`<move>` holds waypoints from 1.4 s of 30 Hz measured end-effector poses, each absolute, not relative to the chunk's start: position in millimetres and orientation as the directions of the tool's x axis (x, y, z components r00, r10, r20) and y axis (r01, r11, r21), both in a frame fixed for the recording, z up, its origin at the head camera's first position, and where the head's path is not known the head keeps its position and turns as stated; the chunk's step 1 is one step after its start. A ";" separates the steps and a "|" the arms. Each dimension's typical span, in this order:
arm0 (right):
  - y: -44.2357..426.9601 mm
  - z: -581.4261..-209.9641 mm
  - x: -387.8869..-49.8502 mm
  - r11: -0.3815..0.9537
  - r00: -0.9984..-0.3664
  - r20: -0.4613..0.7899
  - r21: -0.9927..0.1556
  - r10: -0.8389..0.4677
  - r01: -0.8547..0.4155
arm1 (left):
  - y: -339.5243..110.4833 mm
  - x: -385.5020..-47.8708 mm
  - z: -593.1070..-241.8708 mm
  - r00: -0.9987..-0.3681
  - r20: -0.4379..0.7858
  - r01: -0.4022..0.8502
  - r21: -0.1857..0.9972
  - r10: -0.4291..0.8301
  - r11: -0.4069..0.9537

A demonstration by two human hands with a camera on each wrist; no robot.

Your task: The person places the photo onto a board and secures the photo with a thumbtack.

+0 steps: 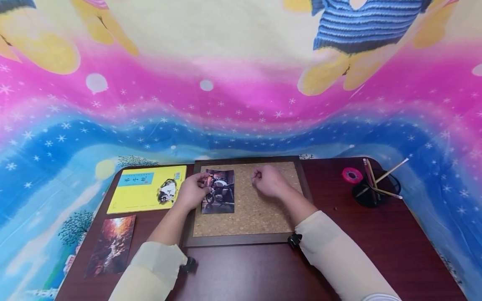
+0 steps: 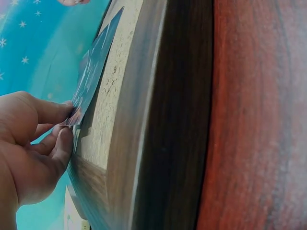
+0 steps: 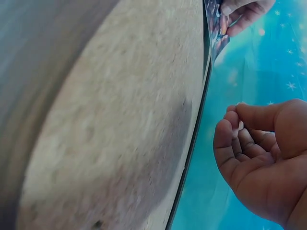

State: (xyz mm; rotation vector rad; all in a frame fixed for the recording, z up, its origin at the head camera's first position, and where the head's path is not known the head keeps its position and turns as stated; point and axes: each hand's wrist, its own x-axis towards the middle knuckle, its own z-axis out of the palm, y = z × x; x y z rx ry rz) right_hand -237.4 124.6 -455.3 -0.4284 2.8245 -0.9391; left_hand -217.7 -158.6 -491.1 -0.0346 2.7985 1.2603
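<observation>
My left hand pinches the left edge of a motorcycle photo between thumb and fingers. The photo lies over the left part of a framed cork board; in the left wrist view, the photo's gripped end is bent up off the cork. Over the board's upper right, my right hand is held apart from the photo. The right wrist view shows that hand with thumb and index fingertips pressed together and the other fingers curled. A tiny pale thing shows at those fingertips, too small to identify.
A yellow book lies left of the board, and a canyon-like photo lies nearer on the left. To the right stand a black pen holder with several pencils and a pink tape roll. A small dark speck lies nearby.
</observation>
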 end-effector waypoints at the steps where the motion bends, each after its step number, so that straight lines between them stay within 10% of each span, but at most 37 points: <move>1: 122.7 -455.4 -238.6 0.764 -0.950 -0.041 -0.606 -0.309 -0.222 | -158.0 -219.0 -491.6 -0.997 -0.074 -0.049 0.739 0.009 0.672; 42: 42.8 -474.6 -287.6 0.717 -0.910 -0.095 -0.651 -0.403 -0.249 | -162.2 -229.1 -496.5 -0.991 -0.098 0.006 0.627 0.086 0.779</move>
